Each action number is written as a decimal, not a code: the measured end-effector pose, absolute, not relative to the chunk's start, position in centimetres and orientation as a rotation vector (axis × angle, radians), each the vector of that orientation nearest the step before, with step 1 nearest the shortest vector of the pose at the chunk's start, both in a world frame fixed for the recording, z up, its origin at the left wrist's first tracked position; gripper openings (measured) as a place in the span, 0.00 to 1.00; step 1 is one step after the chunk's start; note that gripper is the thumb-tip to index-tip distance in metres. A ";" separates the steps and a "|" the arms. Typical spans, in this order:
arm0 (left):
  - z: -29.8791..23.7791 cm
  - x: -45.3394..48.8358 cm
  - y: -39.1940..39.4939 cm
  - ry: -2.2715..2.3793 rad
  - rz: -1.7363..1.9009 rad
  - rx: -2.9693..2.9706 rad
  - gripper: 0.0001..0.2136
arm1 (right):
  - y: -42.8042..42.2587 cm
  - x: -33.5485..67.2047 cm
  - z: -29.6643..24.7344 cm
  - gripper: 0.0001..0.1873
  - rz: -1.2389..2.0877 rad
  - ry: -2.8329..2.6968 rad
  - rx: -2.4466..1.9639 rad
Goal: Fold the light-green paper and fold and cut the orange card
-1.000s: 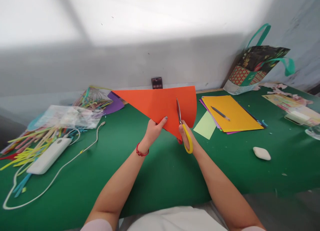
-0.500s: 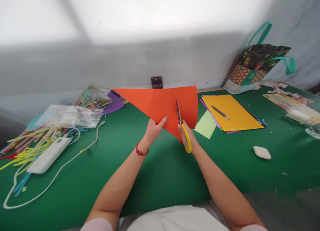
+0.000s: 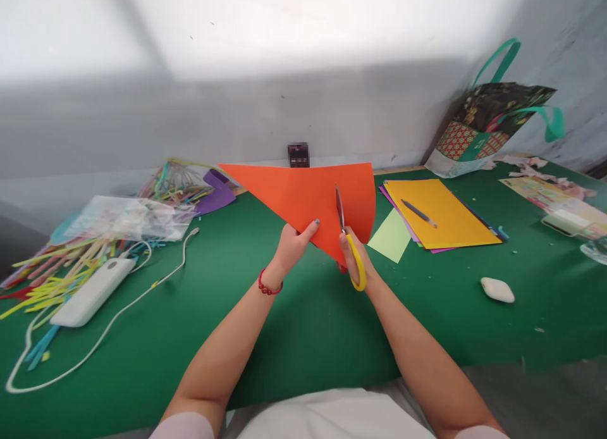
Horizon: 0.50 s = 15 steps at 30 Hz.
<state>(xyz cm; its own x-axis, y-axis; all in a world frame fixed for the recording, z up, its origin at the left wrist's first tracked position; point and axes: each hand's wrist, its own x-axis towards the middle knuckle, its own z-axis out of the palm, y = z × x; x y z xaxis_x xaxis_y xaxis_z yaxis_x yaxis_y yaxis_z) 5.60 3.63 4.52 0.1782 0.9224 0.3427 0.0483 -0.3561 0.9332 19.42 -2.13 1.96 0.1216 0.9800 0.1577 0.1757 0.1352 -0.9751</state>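
Note:
An orange sheet of paper (image 3: 294, 195), folded into a triangle, is held up above the green table (image 3: 303, 325). My left hand (image 3: 291, 246) pinches its lower edge, thumb on the front; a red bead bracelet sits on that wrist. My right hand (image 3: 353, 255) grips yellow-handled scissors (image 3: 348, 240), whose blades stand upright in the paper to the right of the left thumb.
A stack of yellow and purple sheets (image 3: 439, 217) with a pencil (image 3: 418, 214) lies to the right, with a pale green sheet (image 3: 389, 235) beside it. A white eraser (image 3: 497, 290), a patterned bag (image 3: 488, 129), a white power bank with cable (image 3: 92, 290) and several paper strips (image 3: 61, 271) surround the middle.
The orange paper and both hands have barely shifted; the scissor blades stay in the cut, and the view has drifted slightly.

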 end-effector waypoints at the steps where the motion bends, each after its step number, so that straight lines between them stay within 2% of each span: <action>1: 4.5 5.6 3.6 0.950 1.294 1.603 0.19 | -2.1 19.4 1.9 0.27 0.916 -1.292 -1.279; 8: 4.5 5.7 3.6 0.964 1.303 1.623 0.19 | -2.2 19.4 1.9 0.26 0.872 -1.296 -1.269; 15: 4.5 6.0 3.4 0.957 1.316 1.611 0.16 | -2.4 19.2 1.8 0.27 1.024 -1.220 -1.252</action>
<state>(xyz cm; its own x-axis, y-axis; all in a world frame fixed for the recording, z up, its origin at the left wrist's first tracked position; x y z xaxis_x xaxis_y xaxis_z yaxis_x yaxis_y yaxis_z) 5.95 3.38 4.46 0.1627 0.9201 0.3563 0.0554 -0.3690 0.9278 19.15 -2.38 1.77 0.1105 0.9897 0.0910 0.0818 0.0822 -0.9932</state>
